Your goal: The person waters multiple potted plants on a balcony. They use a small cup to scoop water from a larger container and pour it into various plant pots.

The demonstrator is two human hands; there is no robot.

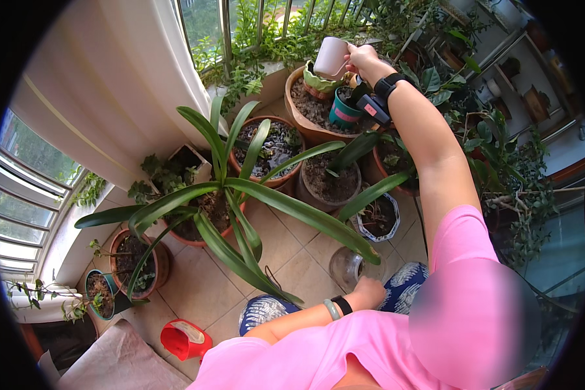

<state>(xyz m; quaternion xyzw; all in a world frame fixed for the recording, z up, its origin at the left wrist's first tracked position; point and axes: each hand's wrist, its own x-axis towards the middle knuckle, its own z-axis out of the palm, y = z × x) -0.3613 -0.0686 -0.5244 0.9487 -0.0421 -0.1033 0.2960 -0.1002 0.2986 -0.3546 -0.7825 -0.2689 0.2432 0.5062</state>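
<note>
My right hand grips a pale pink cup by its handle. The cup is tilted over a green leaf-edged planter, which rests inside a large clay pot. Just below the cup, a small teal pot stands in the same big pot. My left hand is low, between my knees, with fingers curled at the side of a clear jar on the floor. Its fingertips are hidden, so whether it grips the jar is unclear.
A long-leaved plant spreads across the middle. Around it stand a wet-soiled pot, a grey-brown pot, an octagonal white-and-blue pot and a terracotta pot. A red plastic scoop lies on the tiles. Branches crowd the right.
</note>
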